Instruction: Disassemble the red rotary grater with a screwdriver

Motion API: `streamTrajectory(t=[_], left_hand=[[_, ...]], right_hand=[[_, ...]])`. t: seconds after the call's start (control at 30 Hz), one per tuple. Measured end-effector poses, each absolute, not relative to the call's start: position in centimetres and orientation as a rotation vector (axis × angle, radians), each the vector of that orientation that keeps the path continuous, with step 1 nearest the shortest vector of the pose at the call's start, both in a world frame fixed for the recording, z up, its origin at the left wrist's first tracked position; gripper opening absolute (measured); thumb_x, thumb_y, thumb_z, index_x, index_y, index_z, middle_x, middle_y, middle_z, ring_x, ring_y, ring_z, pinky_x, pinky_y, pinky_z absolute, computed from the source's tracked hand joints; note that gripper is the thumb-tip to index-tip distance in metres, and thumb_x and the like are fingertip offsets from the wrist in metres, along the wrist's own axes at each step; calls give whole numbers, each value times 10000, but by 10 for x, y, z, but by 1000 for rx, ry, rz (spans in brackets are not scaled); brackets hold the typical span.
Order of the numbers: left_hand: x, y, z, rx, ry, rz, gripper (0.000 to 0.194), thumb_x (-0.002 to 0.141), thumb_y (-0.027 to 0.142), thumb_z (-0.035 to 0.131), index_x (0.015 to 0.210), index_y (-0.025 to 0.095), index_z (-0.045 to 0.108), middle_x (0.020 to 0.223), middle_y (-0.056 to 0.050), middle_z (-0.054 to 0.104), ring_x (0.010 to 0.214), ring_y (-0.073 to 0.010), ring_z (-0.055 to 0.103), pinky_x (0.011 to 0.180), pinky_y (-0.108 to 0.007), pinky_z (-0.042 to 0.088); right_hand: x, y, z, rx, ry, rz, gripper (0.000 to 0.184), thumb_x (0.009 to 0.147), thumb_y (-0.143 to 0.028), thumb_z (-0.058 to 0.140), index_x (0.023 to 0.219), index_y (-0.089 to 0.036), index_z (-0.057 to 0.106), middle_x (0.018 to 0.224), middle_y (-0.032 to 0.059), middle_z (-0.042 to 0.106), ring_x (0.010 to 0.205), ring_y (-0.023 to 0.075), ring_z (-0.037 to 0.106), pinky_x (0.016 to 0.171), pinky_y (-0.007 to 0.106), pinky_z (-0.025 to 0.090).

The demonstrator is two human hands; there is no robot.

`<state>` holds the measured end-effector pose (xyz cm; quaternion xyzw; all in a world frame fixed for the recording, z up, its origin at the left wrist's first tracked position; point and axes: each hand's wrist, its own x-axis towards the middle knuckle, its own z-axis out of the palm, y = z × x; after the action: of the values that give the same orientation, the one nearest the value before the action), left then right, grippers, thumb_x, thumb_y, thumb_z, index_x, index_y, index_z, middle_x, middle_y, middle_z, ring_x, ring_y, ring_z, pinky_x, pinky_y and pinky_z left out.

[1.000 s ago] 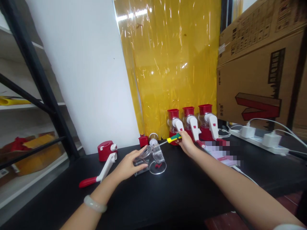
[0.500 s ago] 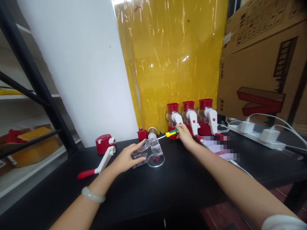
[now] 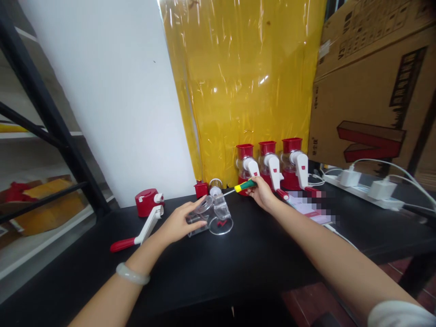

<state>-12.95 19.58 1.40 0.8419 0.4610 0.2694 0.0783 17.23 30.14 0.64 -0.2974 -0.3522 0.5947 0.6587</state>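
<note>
My left hand [image 3: 182, 221] is closed around the left side of a clear plastic grater body [image 3: 221, 210], which lies on the black table. A round clear rim with a small red mark shows at its front. In my right hand [image 3: 261, 193] is a screwdriver [image 3: 245, 185] with a yellow and green handle. Its shaft points left toward the clear body; whether the tip touches it I cannot tell. Just behind stand a metal grater drum [image 3: 215, 186] with a white end and a small red plastic part [image 3: 200, 189].
Three assembled red and white rotary graters [image 3: 292, 164] stand at the back right. A red base [image 3: 146, 202] and a white crank with red handle [image 3: 123, 245] lie at left. Right are a phone [image 3: 308, 209], a power strip [image 3: 364, 190] and a large carton [image 3: 371, 104].
My right hand has shifted its hold on the screwdriver, and more of the green handle shows. The left hand keeps its hold on the clear body.
</note>
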Motion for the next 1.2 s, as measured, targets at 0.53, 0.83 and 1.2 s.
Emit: streamTrajectory(t=[0.53,0.83,1.2], left_hand=[[-131,196,13,2530,1378,807,746,912,479,672,1570,373,339,1148,-62,625,987,-235,611,922,-437,505],[-132,198,11,2524,1366,812,758,910,479,680,1573,387,323,1157,-51,609,1020,-234,610,951,-436,494],[-134,199,9,2548,1386,796,767,914,501,667,1582,362,314,1122,-53,603,991,-230,612,889,-399,526]], right_hand=[[172,306,1,-755,-893,1281,277,831,-399,653,759,-247,433,472,-88,357,407,91,348,431,221,408],[171,308,0,-673,-847,1316,189,798,-304,610,776,-240,434,561,-61,450,464,103,420,464,240,468],[176,310,-1,-787,-1018,1108,379,764,-531,724,756,-251,469,507,-93,390,416,98,388,441,252,441]])
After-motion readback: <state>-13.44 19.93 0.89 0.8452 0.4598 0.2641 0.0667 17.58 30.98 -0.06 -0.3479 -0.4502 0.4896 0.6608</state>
